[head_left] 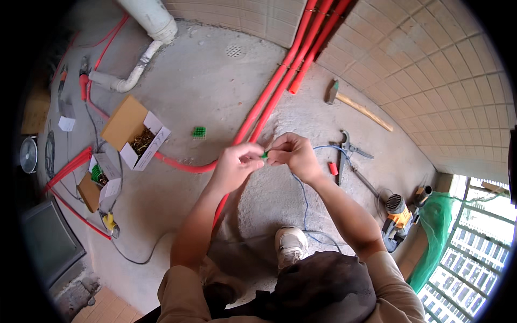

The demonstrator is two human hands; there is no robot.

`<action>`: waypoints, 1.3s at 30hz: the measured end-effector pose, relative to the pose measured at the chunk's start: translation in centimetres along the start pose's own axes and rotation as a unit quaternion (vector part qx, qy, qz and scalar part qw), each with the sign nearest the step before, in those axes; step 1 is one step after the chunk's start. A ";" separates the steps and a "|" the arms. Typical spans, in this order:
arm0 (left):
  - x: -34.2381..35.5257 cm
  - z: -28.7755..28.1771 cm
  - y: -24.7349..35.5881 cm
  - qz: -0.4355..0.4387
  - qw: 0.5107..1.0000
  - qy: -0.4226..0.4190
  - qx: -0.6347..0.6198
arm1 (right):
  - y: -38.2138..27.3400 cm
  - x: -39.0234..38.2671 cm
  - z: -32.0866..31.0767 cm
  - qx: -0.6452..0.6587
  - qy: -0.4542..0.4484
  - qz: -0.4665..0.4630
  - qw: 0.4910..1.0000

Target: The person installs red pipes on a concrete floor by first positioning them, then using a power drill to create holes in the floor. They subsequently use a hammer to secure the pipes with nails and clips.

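My left hand (235,166) and my right hand (297,157) meet above the concrete floor, fingers pinched together. A small green plastic piece (264,154) shows between the fingertips of both hands; most of it is hidden. Two red conduits (269,102) run along the floor just beyond and beneath my hands. A thin blue cable (305,202) passes behind my right hand and loops down toward my shoe. On the floor beyond my left hand lies a block of green plastic pieces (199,132).
Left of me stand an open carton of brass-coloured hardware (142,142) and a smaller carton (102,175). A hammer (358,105), pliers-like cutters (344,151), a short red tube (333,169) and an orange-and-black power tool (398,215) lie to the right. White drainpipe (153,24) stands far left.
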State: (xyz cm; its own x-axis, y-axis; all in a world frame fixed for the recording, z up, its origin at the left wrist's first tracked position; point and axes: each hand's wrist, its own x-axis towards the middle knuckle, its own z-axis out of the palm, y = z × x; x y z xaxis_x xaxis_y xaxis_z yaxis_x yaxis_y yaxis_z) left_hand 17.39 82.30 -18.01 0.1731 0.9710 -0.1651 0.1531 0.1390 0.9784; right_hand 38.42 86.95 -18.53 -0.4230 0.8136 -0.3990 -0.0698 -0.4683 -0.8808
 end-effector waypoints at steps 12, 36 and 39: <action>-4.4 1.2 -5.5 -0.032 0.984 0.174 0.005 | -0.1 -6.4 -16.7 -0.331 0.274 -0.036 0.902; -1.1 2.0 -10.2 0.195 0.879 0.212 0.381 | -5.0 -5.8 -16.4 -0.311 0.217 0.103 0.919; -0.9 2.5 -10.1 0.190 0.874 0.199 0.401 | -1.5 -9.8 -13.6 -0.179 0.195 0.067 0.962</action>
State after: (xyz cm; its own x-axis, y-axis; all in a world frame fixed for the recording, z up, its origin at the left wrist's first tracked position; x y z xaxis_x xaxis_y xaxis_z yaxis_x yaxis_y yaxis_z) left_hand 18.09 79.58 -28.04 0.0326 0.9304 0.3650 0.8187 -0.2343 0.5242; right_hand 54.97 84.39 -16.72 -0.0298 0.8541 -0.5192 0.3074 -0.4864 -0.8178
